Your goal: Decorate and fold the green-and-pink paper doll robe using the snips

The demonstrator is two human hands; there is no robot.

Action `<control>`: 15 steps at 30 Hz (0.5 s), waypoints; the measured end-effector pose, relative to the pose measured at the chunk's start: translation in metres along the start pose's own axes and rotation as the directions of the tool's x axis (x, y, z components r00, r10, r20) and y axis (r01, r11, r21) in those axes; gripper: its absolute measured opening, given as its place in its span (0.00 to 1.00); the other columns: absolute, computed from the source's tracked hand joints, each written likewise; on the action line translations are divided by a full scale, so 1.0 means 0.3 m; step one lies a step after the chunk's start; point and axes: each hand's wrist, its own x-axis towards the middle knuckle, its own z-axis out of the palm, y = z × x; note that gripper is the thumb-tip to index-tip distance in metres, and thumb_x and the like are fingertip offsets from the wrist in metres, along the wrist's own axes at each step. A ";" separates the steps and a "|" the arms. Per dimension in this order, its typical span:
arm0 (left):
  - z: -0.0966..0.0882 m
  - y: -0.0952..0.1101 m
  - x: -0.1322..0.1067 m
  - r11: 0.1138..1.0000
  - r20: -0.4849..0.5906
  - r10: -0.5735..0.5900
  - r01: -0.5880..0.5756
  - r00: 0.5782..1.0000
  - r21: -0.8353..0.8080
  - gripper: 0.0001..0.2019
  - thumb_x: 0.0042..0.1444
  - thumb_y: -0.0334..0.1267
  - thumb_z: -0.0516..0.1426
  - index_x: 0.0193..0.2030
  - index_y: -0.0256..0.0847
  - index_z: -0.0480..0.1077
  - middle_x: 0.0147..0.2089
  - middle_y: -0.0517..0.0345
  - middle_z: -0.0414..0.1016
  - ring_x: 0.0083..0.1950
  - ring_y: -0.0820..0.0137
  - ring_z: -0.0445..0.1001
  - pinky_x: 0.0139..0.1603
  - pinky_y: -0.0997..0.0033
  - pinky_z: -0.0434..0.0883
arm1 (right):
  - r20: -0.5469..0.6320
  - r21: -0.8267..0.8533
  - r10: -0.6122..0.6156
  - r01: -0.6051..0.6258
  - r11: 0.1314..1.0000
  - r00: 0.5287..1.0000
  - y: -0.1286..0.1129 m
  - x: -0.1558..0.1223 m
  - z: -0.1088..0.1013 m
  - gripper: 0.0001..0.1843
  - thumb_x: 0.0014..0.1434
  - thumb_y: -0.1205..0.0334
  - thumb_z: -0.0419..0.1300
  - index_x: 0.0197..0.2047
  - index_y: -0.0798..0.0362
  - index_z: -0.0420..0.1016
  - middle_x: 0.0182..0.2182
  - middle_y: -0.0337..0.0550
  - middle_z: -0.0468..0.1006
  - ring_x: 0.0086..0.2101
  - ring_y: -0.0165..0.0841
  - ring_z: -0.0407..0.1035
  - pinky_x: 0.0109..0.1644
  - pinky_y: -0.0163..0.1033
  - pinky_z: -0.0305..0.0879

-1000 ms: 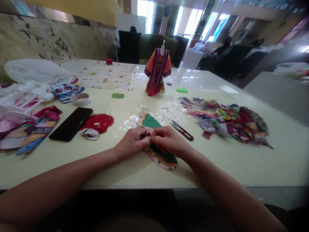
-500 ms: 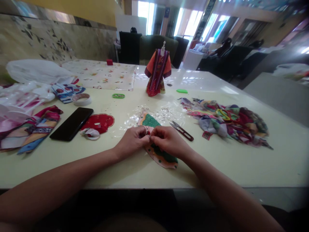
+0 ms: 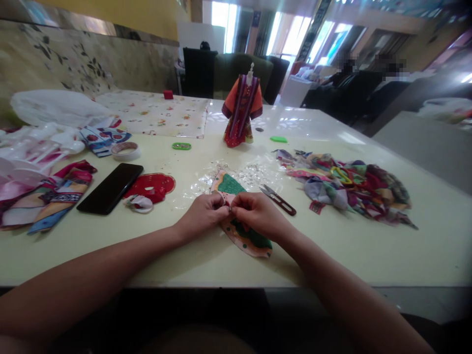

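My left hand (image 3: 203, 214) and my right hand (image 3: 258, 213) meet over a green patterned fabric piece (image 3: 229, 185) with a pink border, which lies flat on the cream table (image 3: 368, 246). Both hands are closed in a pinch at the fabric's left edge, fingertips almost touching. What sits between the fingertips is too small to make out. Small thread snips (image 3: 277, 195) lie just right of my right hand.
A doll-size robe on a stand (image 3: 241, 111) stands behind. A heap of fabric scraps (image 3: 350, 185) lies right. Left are a black phone (image 3: 110, 188), a red fabric piece (image 3: 153, 186), a tape roll (image 3: 125, 150), folded cloths (image 3: 55, 194) and plastic bags (image 3: 55, 108). People sit far back.
None of note: both hands stay pinched at the same spot on the fabric; only the camera shifts slightly.
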 end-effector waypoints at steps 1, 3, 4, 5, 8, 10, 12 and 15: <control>-0.001 -0.001 0.002 1.000 0.004 -0.001 0.001 1.000 -0.012 0.10 0.51 0.39 0.54 0.25 0.36 0.68 0.25 0.63 0.64 0.29 0.74 0.62 0.31 0.73 0.60 | -0.014 -0.023 -0.020 0.020 1.000 1.000 0.000 0.000 0.000 0.05 0.53 0.66 0.56 0.27 0.53 0.70 0.19 0.34 0.70 0.20 0.25 0.64 0.24 0.31 0.58; -0.001 -0.004 0.004 1.000 0.007 0.001 -0.001 1.000 -0.022 0.10 0.51 0.39 0.54 0.25 0.36 0.68 0.25 0.63 0.64 0.29 0.74 0.62 0.32 0.73 0.61 | -0.046 -0.073 -0.067 0.064 0.995 0.997 0.003 0.001 0.003 0.04 0.53 0.66 0.57 0.27 0.54 0.71 0.21 0.35 0.72 0.23 0.26 0.65 0.26 0.31 0.59; -0.001 -0.004 0.004 1.000 0.002 0.001 -0.001 1.000 -0.017 0.10 0.51 0.39 0.54 0.25 0.36 0.67 0.25 0.64 0.63 0.29 0.74 0.61 0.32 0.73 0.60 | -0.058 -0.094 -0.086 0.080 0.992 0.995 0.005 0.002 0.004 0.04 0.52 0.66 0.57 0.27 0.54 0.71 0.22 0.36 0.72 0.24 0.26 0.65 0.27 0.31 0.59; 0.000 -0.004 0.005 1.000 -0.005 0.002 -0.002 1.000 -0.007 0.10 0.51 0.39 0.54 0.24 0.36 0.67 0.24 0.64 0.63 0.29 0.74 0.61 0.31 0.73 0.60 | -0.063 -0.107 -0.097 0.090 0.990 0.993 0.007 0.003 0.006 0.05 0.52 0.66 0.57 0.26 0.54 0.71 0.22 0.36 0.73 0.24 0.26 0.65 0.28 0.31 0.59; 0.003 -0.003 0.003 1.000 -0.019 0.003 -0.003 1.000 0.021 0.10 0.51 0.39 0.55 0.23 0.36 0.66 0.24 0.64 0.62 0.29 0.74 0.60 0.30 0.74 0.59 | -0.067 -0.115 -0.103 0.095 0.989 0.992 0.012 0.004 0.008 0.05 0.52 0.66 0.57 0.25 0.54 0.70 0.21 0.35 0.72 0.24 0.26 0.65 0.28 0.31 0.58; 0.004 -0.001 0.001 1.000 -0.010 0.002 -0.002 1.000 0.019 0.10 0.51 0.39 0.55 0.23 0.36 0.67 0.24 0.64 0.63 0.29 0.74 0.61 0.31 0.74 0.59 | -0.059 -0.104 -0.090 0.083 0.991 0.994 0.010 0.003 0.006 0.05 0.52 0.66 0.56 0.25 0.53 0.69 0.21 0.35 0.72 0.24 0.26 0.65 0.27 0.31 0.58; 0.004 0.000 -0.001 1.000 0.003 0.000 0.000 1.000 0.004 0.10 0.51 0.39 0.55 0.23 0.36 0.67 0.24 0.63 0.63 0.29 0.74 0.61 0.30 0.74 0.60 | -0.038 -0.067 -0.060 0.057 0.996 0.997 0.005 0.002 0.002 0.04 0.51 0.67 0.56 0.26 0.53 0.70 0.20 0.35 0.71 0.22 0.26 0.65 0.26 0.31 0.58; 0.001 -0.001 -0.002 0.999 0.032 -0.006 0.007 0.999 -0.034 0.10 0.51 0.40 0.55 0.24 0.36 0.68 0.25 0.62 0.64 0.30 0.74 0.62 0.31 0.74 0.61 | 0.016 0.040 0.018 -0.019 0.999 1.000 -0.001 0.001 -0.006 0.03 0.51 0.67 0.56 0.28 0.53 0.70 0.17 0.33 0.69 0.19 0.26 0.64 0.22 0.30 0.58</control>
